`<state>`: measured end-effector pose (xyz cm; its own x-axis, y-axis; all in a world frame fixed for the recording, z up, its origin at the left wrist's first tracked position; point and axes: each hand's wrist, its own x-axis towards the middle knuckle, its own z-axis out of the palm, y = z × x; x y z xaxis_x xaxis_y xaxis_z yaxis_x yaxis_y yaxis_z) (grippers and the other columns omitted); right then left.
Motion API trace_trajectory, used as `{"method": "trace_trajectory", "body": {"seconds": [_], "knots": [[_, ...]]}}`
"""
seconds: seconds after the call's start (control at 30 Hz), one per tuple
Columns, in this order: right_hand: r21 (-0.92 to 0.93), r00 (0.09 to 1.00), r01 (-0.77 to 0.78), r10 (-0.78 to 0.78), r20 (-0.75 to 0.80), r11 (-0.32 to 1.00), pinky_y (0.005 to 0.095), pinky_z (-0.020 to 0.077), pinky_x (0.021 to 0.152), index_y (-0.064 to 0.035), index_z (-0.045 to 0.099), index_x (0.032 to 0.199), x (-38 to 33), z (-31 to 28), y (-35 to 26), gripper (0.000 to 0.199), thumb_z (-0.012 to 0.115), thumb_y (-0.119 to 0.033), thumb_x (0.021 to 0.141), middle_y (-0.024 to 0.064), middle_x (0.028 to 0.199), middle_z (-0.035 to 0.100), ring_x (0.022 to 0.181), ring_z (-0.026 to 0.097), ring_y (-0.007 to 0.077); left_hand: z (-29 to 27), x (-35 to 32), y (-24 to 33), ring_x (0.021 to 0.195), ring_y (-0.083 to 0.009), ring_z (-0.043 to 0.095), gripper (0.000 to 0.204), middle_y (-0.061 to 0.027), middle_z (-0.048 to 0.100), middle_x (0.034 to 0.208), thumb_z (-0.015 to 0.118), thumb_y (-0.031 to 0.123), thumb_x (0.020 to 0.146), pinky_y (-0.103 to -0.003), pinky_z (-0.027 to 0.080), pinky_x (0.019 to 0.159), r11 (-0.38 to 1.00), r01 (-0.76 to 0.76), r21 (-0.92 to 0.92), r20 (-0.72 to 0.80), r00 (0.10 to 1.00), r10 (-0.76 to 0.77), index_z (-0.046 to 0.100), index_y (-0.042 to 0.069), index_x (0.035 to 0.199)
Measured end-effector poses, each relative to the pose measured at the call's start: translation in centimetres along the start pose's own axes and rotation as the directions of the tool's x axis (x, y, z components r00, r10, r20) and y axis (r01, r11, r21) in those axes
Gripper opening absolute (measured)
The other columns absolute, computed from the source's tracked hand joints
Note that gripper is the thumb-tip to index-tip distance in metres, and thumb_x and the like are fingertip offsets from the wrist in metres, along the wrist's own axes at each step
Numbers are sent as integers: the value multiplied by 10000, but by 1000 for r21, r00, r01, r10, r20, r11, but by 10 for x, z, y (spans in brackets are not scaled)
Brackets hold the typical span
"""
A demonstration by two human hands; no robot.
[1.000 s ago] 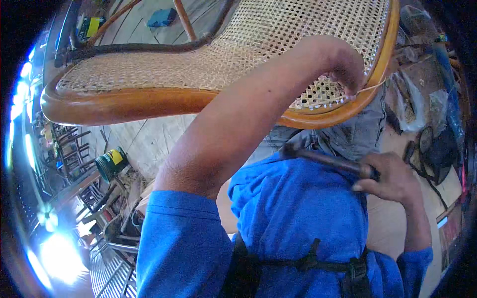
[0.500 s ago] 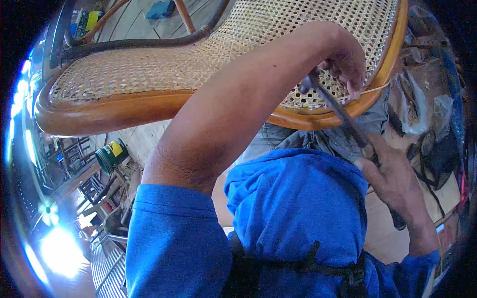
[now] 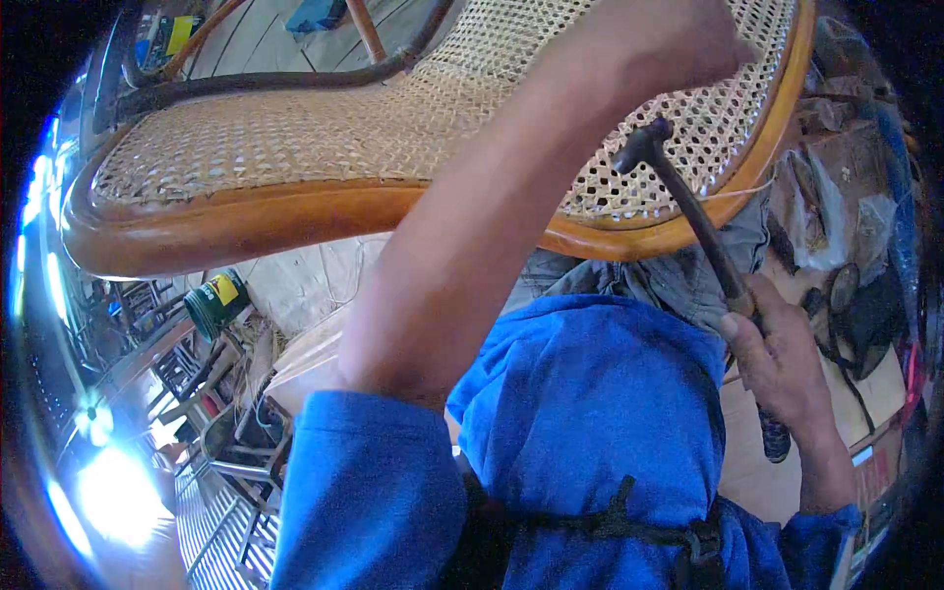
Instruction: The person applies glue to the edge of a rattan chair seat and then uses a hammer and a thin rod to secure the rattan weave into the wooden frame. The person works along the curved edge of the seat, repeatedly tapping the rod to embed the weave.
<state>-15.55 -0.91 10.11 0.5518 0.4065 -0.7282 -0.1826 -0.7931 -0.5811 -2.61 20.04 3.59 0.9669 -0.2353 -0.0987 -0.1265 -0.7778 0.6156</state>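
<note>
While gripped low on its shaft, slants up and to the left: hammer (image 3: 688,211), long axis running from the right hand (image 3: 777,364) at lower right to a small dark head just off the cane seat (image 3: 324,128), a little below the left hand (image 3: 669,39). Lies up and leftward from the grip, then, with the striking end near the weave and the butt poking out under the palm. Wrapped tight round the handle, with the thumb on the upper side. Dull dark metal, slim shaft, ribbed-looking black grip at the butt.

Above the head, left hand curled into a fist and pressed against the weave, forearm crossing the seat from below; cannot tell what, if anything, is pinched inside. Far nearer the hammer head than the right hand, which sits at the other end of the shaft.

Open hexagonal mesh of pale straw-coloured cane, stretched flat inside a curved wooden rim (image 3: 246,221), glossy orange-brown and rounded. Sticking out from the rim beside the shaft, a thin pale strand (image 3: 739,190).

Underneath, soft folds of a blue jacket (image 3: 590,423) crossed by a black strap (image 3: 610,516). Well apart at the left, a green tin (image 3: 218,303) among clutter.
</note>
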Motion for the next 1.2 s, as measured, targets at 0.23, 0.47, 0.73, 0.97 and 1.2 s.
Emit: {"method": "trace_trajectory", "body": {"seconds": [0.23,0.47,0.73,0.97,1.2], "knots": [[68,994,101,-97,-55,993,360,416,578,1,517,961,16,-2,29,260,554,-223,833,134,679,509,613,525,257,-68,-150,36,532,-108,495,195,-38,545,616,648,240,799,-256,382,482,736,311,-602,282,944,-168,613,49,822],[46,954,-105,87,287,993,384,412,582,1,518,883,46,-32,14,311,515,-310,874,162,674,515,627,541,282,4,-232,6,544,-121,529,220,-48,572,634,679,268,780,-285,424,514,579,716,-390,547,686,-479,605,66,826],[-84,914,-11,43,403,996,337,377,491,-7,484,743,93,-63,0,414,477,-396,885,79,552,439,503,462,178,26,-217,-5,739,-145,574,321,-64,645,817,697,275,767,-307,471,680,284,737,-613,434,615,-658,642,41,980],[-271,844,1,145,516,962,447,421,617,-3,547,799,106,-78,-21,347,482,-337,869,195,663,526,668,557,376,12,-206,-18,885,-174,609,361,-79,661,943,730,279,751,-318,480,810,182,859,-478,666,490,-562,641,41,1007],[-346,843,48,148,517,937,444,433,608,-11,539,802,123,-79,-28,312,517,-320,842,186,644,523,658,573,377,3,-198,-16,880,-171,619,398,-74,668,925,774,309,704,-321,489,806,105,933,-343,722,334,-606,651,40,969]]}}
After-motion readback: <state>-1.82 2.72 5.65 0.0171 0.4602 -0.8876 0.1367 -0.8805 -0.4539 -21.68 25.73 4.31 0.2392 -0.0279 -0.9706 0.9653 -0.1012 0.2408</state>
